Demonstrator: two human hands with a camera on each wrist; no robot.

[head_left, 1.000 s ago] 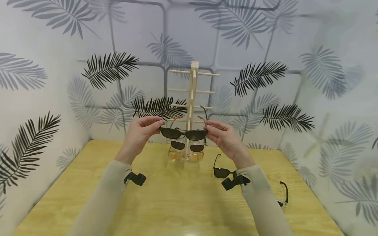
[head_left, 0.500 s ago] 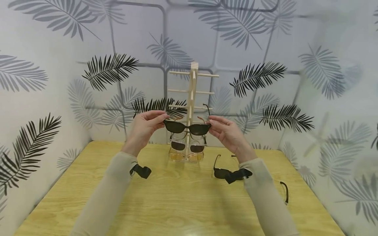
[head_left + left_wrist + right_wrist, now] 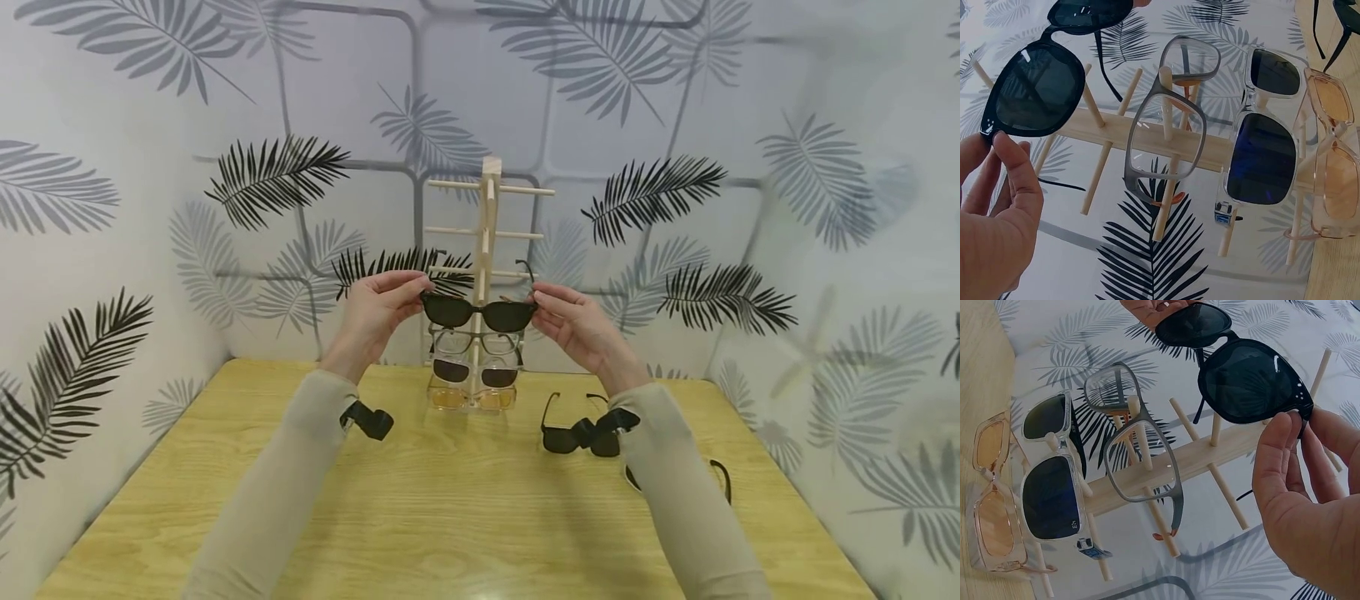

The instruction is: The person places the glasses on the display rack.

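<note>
Black sunglasses (image 3: 478, 313) are held level in front of a wooden display rack (image 3: 489, 218), their arms unfolded and pointing back at it. My left hand (image 3: 382, 315) pinches one end of the frame by the hinge; my right hand (image 3: 576, 323) pinches the other end. In the left wrist view, thumb and fingers close on the frame's corner (image 3: 988, 128). Below the sunglasses, the rack bears grey-framed clear glasses (image 3: 1141, 459), clear-framed dark sunglasses (image 3: 1261, 159) and orange-tinted glasses (image 3: 996, 522). Whether the held pair touches a peg cannot be made out.
Bare pegs (image 3: 517, 236) stick out from the rack's upper part. On the yellow wooden table (image 3: 450, 517), another black pair of sunglasses (image 3: 558, 440) lies at right, partly behind my wrist camera. Further right, a pair with a dark arm (image 3: 723, 479) is partly hidden by my sleeve. Leaf-patterned walls surround the table.
Both hands have lifted the black sunglasses up and slightly right, from in front of the grey-framed glasses to above them. The glasses on the rack have stayed put.
</note>
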